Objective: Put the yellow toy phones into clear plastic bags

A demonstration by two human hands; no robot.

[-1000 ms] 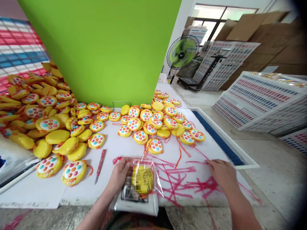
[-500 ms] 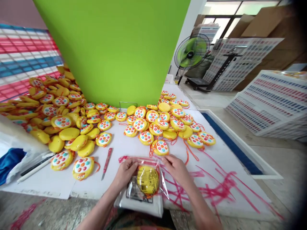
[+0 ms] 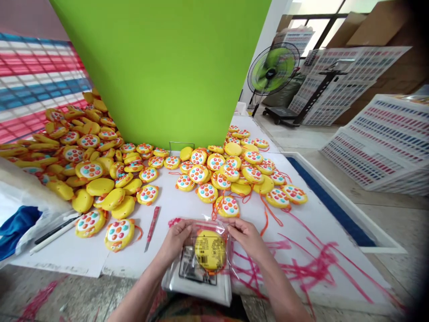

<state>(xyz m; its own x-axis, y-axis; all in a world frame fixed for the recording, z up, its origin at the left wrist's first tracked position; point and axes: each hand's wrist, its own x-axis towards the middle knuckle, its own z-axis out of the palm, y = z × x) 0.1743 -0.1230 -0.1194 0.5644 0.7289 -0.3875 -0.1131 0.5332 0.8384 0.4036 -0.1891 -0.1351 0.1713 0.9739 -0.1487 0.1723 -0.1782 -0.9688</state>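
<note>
A clear plastic bag (image 3: 187,282) lies at the table's front edge, on what looks like a stack of similar bags. Inside it sits a yellow round toy (image 3: 210,250), its printed back facing up. My left hand (image 3: 177,239) pinches the bag's upper left corner. At the upper right corner, my right hand (image 3: 244,232) pinches the bag's edge between thumb and fingers. A pink strip runs along the bag's top between both hands. Just beyond the bag, a duck-like toy with coloured dots (image 3: 229,206) lies face up with an orange cord.
Heaped yellow toys (image 3: 100,187) fill the left side, and another pile (image 3: 231,170) lies ahead. A craft knife (image 3: 152,228) and pens (image 3: 55,235) rest on the left. A green panel (image 3: 161,71) stands behind. Pink strings (image 3: 311,268) spread over the right.
My right hand has shifted slightly and now grips the bag's right corner more closely. The bag looks flatter at its right side. The camera view has turned a little left.
</note>
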